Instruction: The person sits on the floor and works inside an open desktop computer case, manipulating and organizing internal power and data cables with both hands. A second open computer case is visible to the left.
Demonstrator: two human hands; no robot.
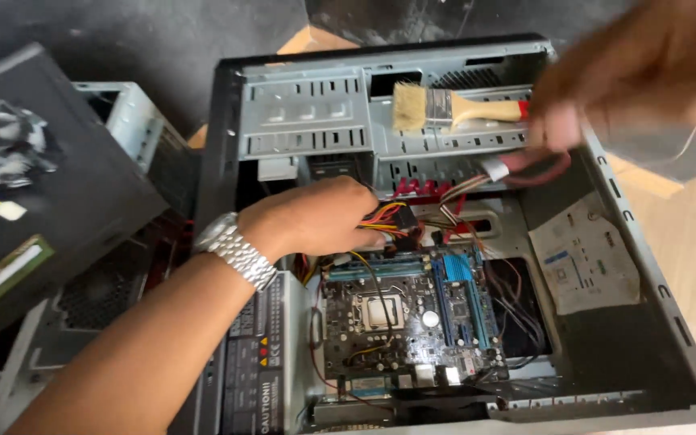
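Dark, scuffed flooring runs along the top of the head view, with a paler wooden floor showing at the right edge. On it lies an open computer case [646, 266], its side panel off and the inside turned up toward you.

Your left hand [316, 217], a metal watch [235, 250] on the wrist, reaches in over the case from the lower left. Its fingers are curled closed around a bundle of coloured wires [387, 216], red, yellow and black, just above the top edge of the motherboard [408, 314]. The board lies flat in the middle of the case, with blue slots on its right side and a bare processor socket near its centre. The power supply [253, 370] sits just left of it, under your forearm.

Your right hand [606, 89] comes in from the upper right, blurred. Its fingers are closed on the wooden handle of a paintbrush [445, 106], whose pale bristles point left over the grey drive bays [308, 113]. Just below that hand a white connector [495, 169] with thin wires hangs beside a reddish cable loop; you cannot tell whether the fingers touch it.

A paper sticker [586, 258] lies on the case's inner right wall. To the left, well apart from your hands, rests a dark panel [58, 177] carrying a green memory stick [11, 270].
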